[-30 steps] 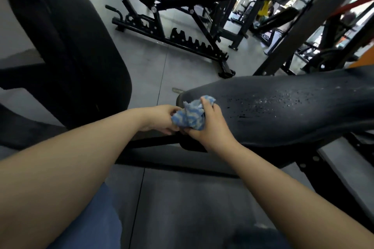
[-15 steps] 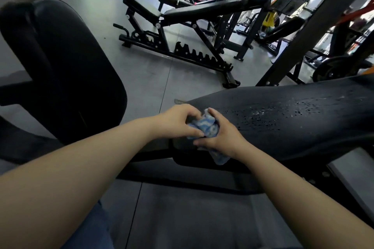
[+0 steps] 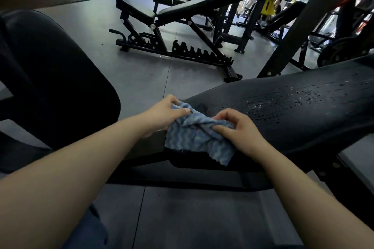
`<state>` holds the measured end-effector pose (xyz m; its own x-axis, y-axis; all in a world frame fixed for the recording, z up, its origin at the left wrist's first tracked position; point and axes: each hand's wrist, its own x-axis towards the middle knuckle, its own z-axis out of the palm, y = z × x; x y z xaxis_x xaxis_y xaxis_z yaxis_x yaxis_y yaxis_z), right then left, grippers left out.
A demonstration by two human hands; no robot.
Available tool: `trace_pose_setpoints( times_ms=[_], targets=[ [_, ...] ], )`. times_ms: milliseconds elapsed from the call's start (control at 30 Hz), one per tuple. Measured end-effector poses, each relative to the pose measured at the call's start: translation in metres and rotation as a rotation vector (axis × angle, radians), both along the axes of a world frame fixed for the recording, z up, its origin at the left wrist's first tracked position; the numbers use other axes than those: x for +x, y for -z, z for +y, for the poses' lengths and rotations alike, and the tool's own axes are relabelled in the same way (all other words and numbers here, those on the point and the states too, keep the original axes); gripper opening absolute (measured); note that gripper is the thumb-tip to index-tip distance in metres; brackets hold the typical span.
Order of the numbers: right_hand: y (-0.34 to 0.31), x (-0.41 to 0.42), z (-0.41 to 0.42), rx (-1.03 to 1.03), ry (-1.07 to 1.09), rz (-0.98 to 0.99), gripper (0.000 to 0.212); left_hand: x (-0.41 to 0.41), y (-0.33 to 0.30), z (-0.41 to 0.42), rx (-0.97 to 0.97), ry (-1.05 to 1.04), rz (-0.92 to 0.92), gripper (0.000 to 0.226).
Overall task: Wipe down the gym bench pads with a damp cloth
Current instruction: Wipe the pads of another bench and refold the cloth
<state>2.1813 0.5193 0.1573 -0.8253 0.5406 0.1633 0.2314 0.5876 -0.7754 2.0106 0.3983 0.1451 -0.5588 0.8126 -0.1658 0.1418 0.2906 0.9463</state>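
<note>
A blue and white wavy-striped cloth (image 3: 199, 137) lies partly spread over the near end of a long black bench pad (image 3: 293, 107). My left hand (image 3: 164, 114) pinches the cloth's left upper part. My right hand (image 3: 237, 129) grips its twisted right part between thumb and fingers. The cloth's lower edge hangs over the pad's end. Water droplets speckle the pad's top to the right of my hands. A second black pad (image 3: 50, 79) stands to the left, tilted upright.
An adjustable black bench (image 3: 182, 26) stands on the grey floor beyond the pad. A slanted black rack post (image 3: 299, 26) and weight machines fill the right background. A person bends over far back. The pad's steel frame (image 3: 182, 176) runs below my hands.
The cloth was bunched into a ball between both hands. Now my hands have drawn apart and the cloth is pulled open over the pad's end.
</note>
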Motion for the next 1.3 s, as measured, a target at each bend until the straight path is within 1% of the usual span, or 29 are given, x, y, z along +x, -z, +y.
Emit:
trace_pose_setpoints(
  times_ms=[67, 100, 133, 233, 300, 333, 400, 433, 533, 567, 633, 700, 767, 833, 933, 967, 1067, 1133, 1200, 1300],
  targets=[
    [0.001, -0.001, 0.001, -0.009, 0.05, 0.02, 0.02, 0.001, -0.001, 0.001, -0.023, 0.039, 0.137, 0.052],
    [0.001, -0.001, 0.001, -0.02, 0.067, 0.032, 0.019, 0.004, -0.002, 0.002, -0.012, 0.072, 0.225, 0.06],
    [0.001, -0.002, 0.0, -0.037, 0.078, 0.047, 0.019, 0.008, -0.003, 0.002, 0.014, 0.099, 0.323, 0.061],
    [0.0, -0.003, -0.002, -0.121, 0.099, 0.099, 0.02, 0.019, -0.007, 0.009, 0.178, 0.103, 0.593, 0.044],
    [-0.001, -0.003, -0.004, -0.212, 0.117, 0.13, 0.017, 0.024, -0.008, 0.014, 0.24, 0.144, 0.689, 0.038],
    [-0.002, -0.003, -0.005, -0.269, 0.132, 0.14, 0.015, 0.027, -0.009, 0.015, 0.227, 0.19, 0.715, 0.038],
    [-0.004, 0.0, -0.007, -0.351, 0.154, 0.123, 0.011, 0.031, -0.008, 0.016, 0.179, 0.25, 0.739, 0.041],
    [-0.004, 0.003, -0.007, -0.381, 0.148, 0.095, 0.013, 0.032, -0.007, 0.017, 0.168, 0.26, 0.75, 0.039],
    [-0.008, 0.011, -0.007, -0.474, 0.02, 0.02, 0.023, 0.035, -0.004, 0.018, 0.176, 0.252, 0.766, 0.017],
    [-0.009, 0.014, -0.006, -0.438, -0.014, -0.004, 0.028, 0.034, -0.004, 0.018, 0.172, 0.25, 0.745, 0.01],
    [-0.012, 0.014, -0.005, -0.256, 0.02, -0.035, 0.029, 0.032, -0.006, 0.018, 0.164, 0.234, 0.651, 0.003],
    [-0.014, 0.012, -0.002, -0.096, 0.134, -0.027, 0.026, 0.028, -0.01, 0.017, 0.173, 0.186, 0.568, 0.009],
    [-0.016, 0.013, 0.001, -0.013, 0.219, -0.051, 0.024, 0.023, -0.016, 0.016, 0.211, 0.108, 0.539, 0.012],
    [-0.017, 0.015, 0.004, 0.0, 0.261, -0.072, 0.019, 0.019, -0.023, 0.012, 0.215, 0.036, 0.58, 0.014],
    [-0.022, 0.015, 0.002, 0.017, 0.254, -0.03, 0.01, 0.014, -0.027, 0.01, 0.153, -0.026, 0.676, 0.018],
    [-0.024, 0.013, 0.001, 0.062, 0.245, -0.023, 0.009, 0.014, -0.028, 0.009, 0.128, -0.033, 0.679, 0.018],
    [-0.032, 0.009, -0.002, 0.191, 0.247, -0.052, 0.007, 0.014, -0.025, 0.008, 0.046, 0.0, 0.598, 0.019],
    [-0.038, 0.008, -0.001, 0.195, 0.283, -0.046, 0.018, 0.012, -0.024, 0.006, 0.015, 0.049, 0.605, 0.019],
    [-0.042, 0.007, 0.003, 0.191, 0.319, -0.041, 0.027, 0.009, -0.024, 0.005, 0.031, 0.075, 0.625, 0.018],
    [-0.047, 0.006, 0.009, 0.189, 0.341, -0.063, 0.026, 0.007, -0.03, 0.0, 0.126, 0.091, 0.628, 0.015]
  ],
)
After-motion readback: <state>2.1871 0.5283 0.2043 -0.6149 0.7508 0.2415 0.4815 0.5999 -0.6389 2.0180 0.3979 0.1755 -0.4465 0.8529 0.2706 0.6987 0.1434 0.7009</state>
